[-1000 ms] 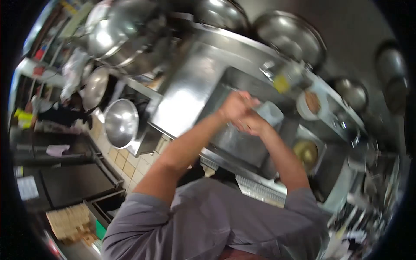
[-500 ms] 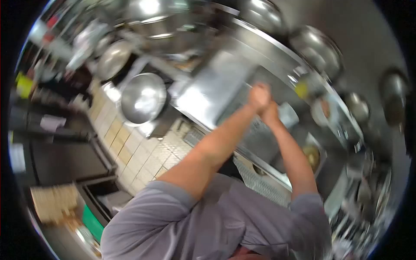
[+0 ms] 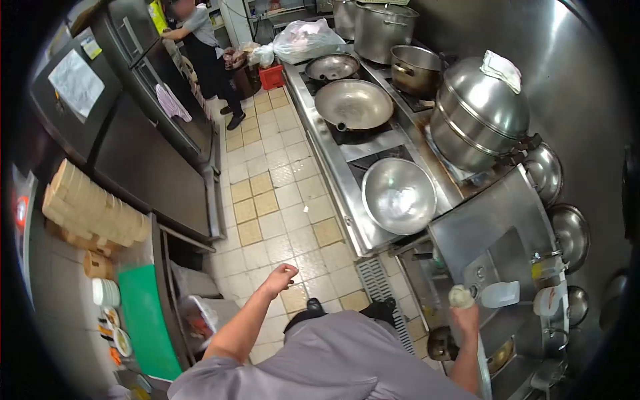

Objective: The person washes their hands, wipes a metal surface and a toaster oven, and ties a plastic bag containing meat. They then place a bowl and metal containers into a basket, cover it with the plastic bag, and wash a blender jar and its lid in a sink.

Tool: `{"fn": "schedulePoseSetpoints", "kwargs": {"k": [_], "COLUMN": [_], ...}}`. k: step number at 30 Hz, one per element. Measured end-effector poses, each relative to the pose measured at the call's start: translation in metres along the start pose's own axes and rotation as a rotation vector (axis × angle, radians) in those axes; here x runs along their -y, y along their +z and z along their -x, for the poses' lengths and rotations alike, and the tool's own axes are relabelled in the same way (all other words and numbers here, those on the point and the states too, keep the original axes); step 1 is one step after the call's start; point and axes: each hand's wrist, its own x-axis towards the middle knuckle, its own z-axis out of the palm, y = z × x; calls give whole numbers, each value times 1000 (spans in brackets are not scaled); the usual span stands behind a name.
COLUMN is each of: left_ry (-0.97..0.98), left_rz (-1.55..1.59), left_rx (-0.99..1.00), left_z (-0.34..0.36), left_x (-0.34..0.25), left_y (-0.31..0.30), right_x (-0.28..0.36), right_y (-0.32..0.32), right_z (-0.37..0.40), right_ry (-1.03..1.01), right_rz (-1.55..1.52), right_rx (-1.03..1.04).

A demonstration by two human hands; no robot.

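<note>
My right hand (image 3: 465, 319) is at the sink (image 3: 497, 260), closed on a pale, rounded, crumpled item (image 3: 460, 297) whose kind I cannot make out. Just beyond it sits a white plastic container (image 3: 500, 294). My left hand (image 3: 279, 279) hangs over the tiled floor with its fingers curled together, and nothing shows in it. A large steel bowl (image 3: 399, 196) rests on the stove's near end, left of the sink.
Woks (image 3: 354, 105), a large steamer (image 3: 480, 110) and pots (image 3: 385, 32) stand along the stove. A person (image 3: 203, 53) is by the fridges at the back left. A green board (image 3: 148, 323) and bamboo steamers (image 3: 93, 207) are at the left.
My hands were together over the sink and are now apart. The left one has moved out over the floor; the right one now holds the pale item. The view has turned toward the aisle.
</note>
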Motion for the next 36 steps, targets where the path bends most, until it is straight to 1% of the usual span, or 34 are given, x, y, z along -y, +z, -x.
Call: {"fn": "schedulePoseSetpoints", "kwargs": {"k": [1, 2, 3, 4, 5, 6, 7, 8, 9, 10, 11, 12, 13, 14, 15, 18, 19, 20, 21, 22, 23, 24, 25, 26, 28, 30, 31, 32, 34, 35, 36], "left_ry": [37, 76, 224, 374, 499, 624, 668, 705, 737, 769, 799, 761, 708, 641, 972, 1186, 1106, 905, 689, 696, 648, 641, 597, 576, 130, -234, -423, -445, -531, -529, -453], "left_rz": [32, 66, -5, -79, -102, -126, -97, -66, -45, -106, -167, -204, -256, -311, -360, -413, -378, -236, -97, 110, 105, 100, 225, 333, 630, 812, 901, 864, 774, 580, 488], "left_rx": [36, 75, 173, 272, 382, 497, 600, 713, 797, 755, 711, 667, 631, 606, 535, 620, 697, 830, 952, 1090, 1223, 1376, 1530, 1681, 1953, 2292, 2437, 2384, 2249, 2097, 2153], "left_z": [5, 5, 1, -6, -10, -12, -8, -4, -7, -19, -30, -36, -35, -32, -43, -43, -39, -42, -42, -26, 2, 18, 29, 59, 116, 161, 175, 185, 203, 202, 185], "left_x": [-6, -17, -33, -55, -81, -112, -146, -176, -202, -212, -222, -242, -263, -271, -269, -293, -305, -314, -324, -343, -368, -384, -385, -391, -381, -341, -328, -321, -299, -300, -296], "left_y": [-17, -29, -33, -29, -21, -10, 2, 15, 25, 31, 37, 32, 18, 6, 0, -2, 1, 5, 16, 27, 36, 53, 74, 98, 138, 178, 195, 203, 210, 218, 232], "right_x": [45, 61, 96, 114, 159, 186, 202, 238, 259, 256, 259, 280, 286, 286, 309, 309, 321, 331, 311, 282, 268, 263, 277, 292, 365, 402, 413, 409, 382, 378, 345], "right_y": [24, 56, 90, 124, 154, 185, 220, 241, 264, 296, 319, 325, 335, 343, 336, 330, 315, 295, 290, 288, 288, 292, 286, 279, 255, 236, 225, 213, 201, 204, 201], "right_z": [15, 15, 27, 27, 40, 47, 45, 54, 49, 39, 29, 18, 5, 3, 6, 23, 30, 41, 41, 46, 59, 66, 76, 87, 127, 150, 158, 161, 151, 127, 127], "right_ry": [-32, -128, -226, -183, -207, -130, -143, -88, -109, -170, -197, -255, -430, -577, -496, -388, -342, -175, -60, 58, -52, -199, -294, -384, -542, -858, -1047, -1250, -1578, -1819, -1677], "right_rz": [47, -53, -125, -133, -282, -303, -419, -514, -598, -675, -705, -613, -523, -426, -348, -683, -889, -1143, -1311, -1488, -1616, -1729, -1828, -1904, -2002, -2131, -2253, -2352, -2321, -2206, -2188], "right_rx": [158, 277, 286, 353, 489, 539, 579, 584, 660, 618, 650, 695, 670, 635, 755, 757, 780, 769, 783, 781, 1006, 1226, 1392, 1575, 1554, 1350, 1301, 1252, 1257, 1440, 1376]}}
